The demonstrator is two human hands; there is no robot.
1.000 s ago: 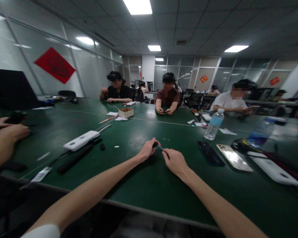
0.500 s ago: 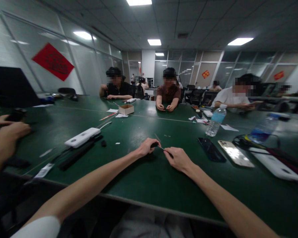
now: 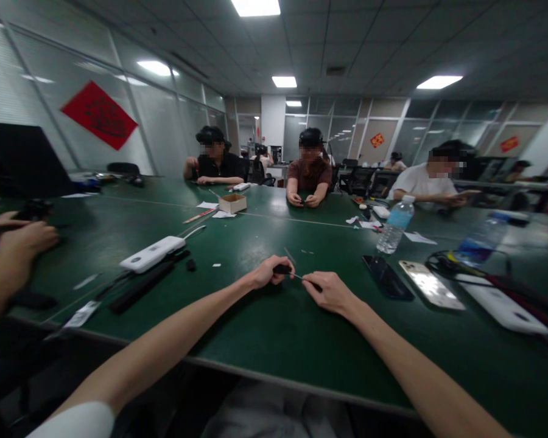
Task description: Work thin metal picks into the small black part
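Note:
Both my hands rest on the green table in front of me. My left hand is closed round a small black object. A thin pin or wire runs from it to my right hand, whose fingers pinch its other end together with a small dark piece. The hands are a few centimetres apart.
Two phones lie to the right, with a white power strip, cables and water bottles. Left lie a white power bank and a black bar. Another person's hands are at far left. Three people sit opposite.
My hands stay together on the same small piece; the left hand has turned slightly, thumb now over the black object. The view has shifted a little.

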